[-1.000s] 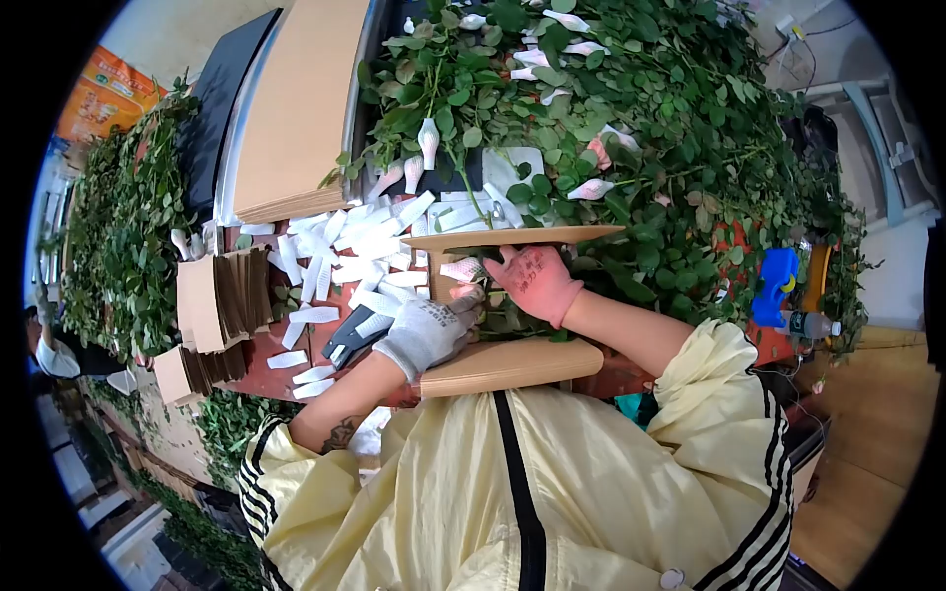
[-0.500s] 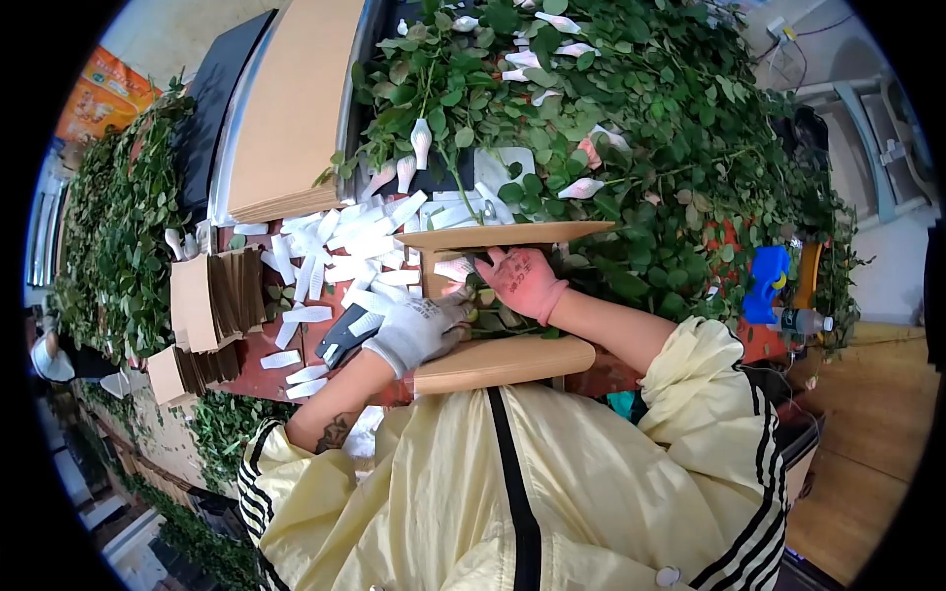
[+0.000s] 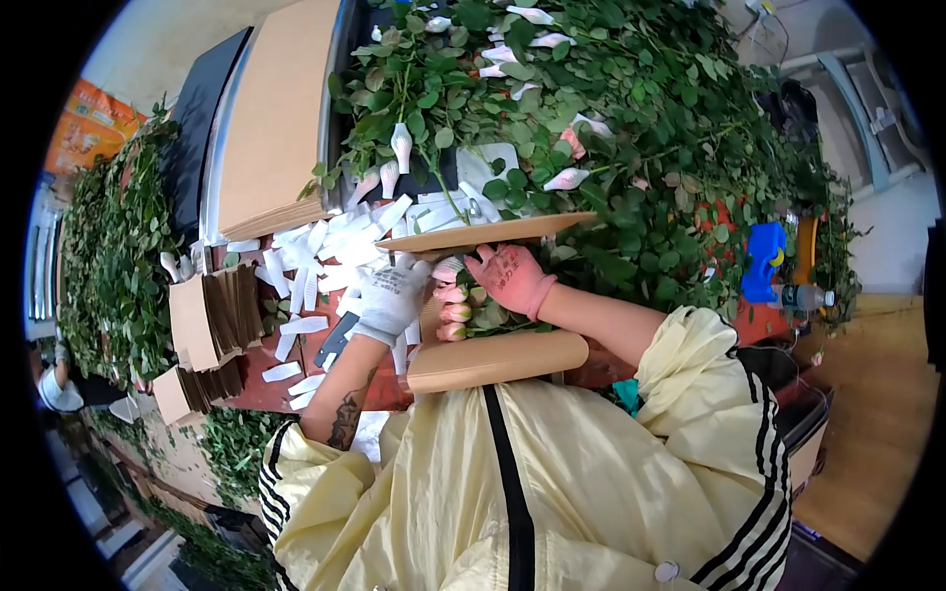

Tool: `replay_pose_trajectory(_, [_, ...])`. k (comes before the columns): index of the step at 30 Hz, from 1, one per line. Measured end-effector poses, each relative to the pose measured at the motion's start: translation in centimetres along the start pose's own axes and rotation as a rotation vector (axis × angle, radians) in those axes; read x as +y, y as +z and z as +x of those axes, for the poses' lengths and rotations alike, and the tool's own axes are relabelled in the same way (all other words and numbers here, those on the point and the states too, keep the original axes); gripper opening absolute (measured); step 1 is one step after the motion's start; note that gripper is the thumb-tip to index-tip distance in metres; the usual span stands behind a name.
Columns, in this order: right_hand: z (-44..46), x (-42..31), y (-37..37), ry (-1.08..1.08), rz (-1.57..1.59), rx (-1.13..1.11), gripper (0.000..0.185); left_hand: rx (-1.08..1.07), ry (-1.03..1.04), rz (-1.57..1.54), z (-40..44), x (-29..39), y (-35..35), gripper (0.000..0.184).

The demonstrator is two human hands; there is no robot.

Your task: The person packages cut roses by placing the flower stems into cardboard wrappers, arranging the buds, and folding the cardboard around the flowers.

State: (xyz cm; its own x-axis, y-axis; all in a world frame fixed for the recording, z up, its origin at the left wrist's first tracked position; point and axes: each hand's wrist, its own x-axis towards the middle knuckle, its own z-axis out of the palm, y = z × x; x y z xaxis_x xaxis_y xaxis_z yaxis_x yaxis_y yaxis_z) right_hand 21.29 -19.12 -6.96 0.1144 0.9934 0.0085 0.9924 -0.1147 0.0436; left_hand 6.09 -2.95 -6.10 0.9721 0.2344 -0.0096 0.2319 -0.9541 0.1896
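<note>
Rose buds (image 3: 454, 312) sit at left hand's (image 3: 392, 295) 4 o'clock, right hand's (image 3: 512, 280) 8; can't tell if either's clamped. Cardboard (image 3: 498, 361) edges at 12 and 6, gap between.

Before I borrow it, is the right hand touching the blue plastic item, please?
Apart: the head view shows leaves between the right hand and blue plastic item.

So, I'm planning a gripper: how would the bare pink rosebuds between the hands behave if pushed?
The rosebuds probably bruise easily, their petals being bare. Being small, they're likely light. Their rounded shape may let them roll.
</note>
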Motion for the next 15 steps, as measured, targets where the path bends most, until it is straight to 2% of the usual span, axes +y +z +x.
replay_pose_trajectory(1, [-0.1, 0.1, 0.3, -0.014, -0.005, 0.017, 0.028, -0.013, 0.02, 0.002, -0.1, -0.5, -0.1, 0.02])
replay_pose_trajectory(3, [-0.4, 0.2, -0.4, -0.018, -0.002, 0.0, 0.027, -0.181, -0.153, 0.088, -0.3, -2.2, -0.6, 0.017])
replay_pose_trajectory(5, [0.1, 0.4, -1.1, -0.023, 0.035, -0.045, 0.028, -0.101, -0.237, 0.037, -2.0, -6.0, -2.0, 0.018])
replay_pose_trajectory(8, [0.0, 0.3, -0.3, -0.046, 0.027, -0.013, 0.028, 0.009, -0.345, 0.092, -4.8, -6.4, -5.8, 0.025])
replay_pose_trajectory(11, [-0.4, 0.2, 0.8, -0.044, 0.049, 0.113, 0.028, -0.053, -0.13, -0.172, -5.4, -3.7, -7.8, 0.025])
replay_pose_trajectory(12, [-0.1, 0.1, 0.6, -0.042, 0.065, 0.032, 0.028, 0.01, 0.098, -0.272, -4.5, -1.2, -7.8, 0.024])
replay_pose_trajectory(13, [-0.1, 0.0, 0.5, -0.057, 0.061, 0.034, 0.028, -0.044, 0.269, -0.246, -4.1, 0.4, -7.2, 0.025])
replay_pose_trajectory(14, [-0.2, 0.0, 0.5, -0.046, 0.039, 0.053, 0.028, 0.003, 0.38, -0.511, -3.1, 2.8, -7.4, 0.029])
replay_pose_trajectory(15, [-0.2, 0.0, 0.5, -0.033, 0.016, 0.073, 0.028, -0.052, 0.404, -0.398, -2.5, 3.5, -5.3, 0.036])
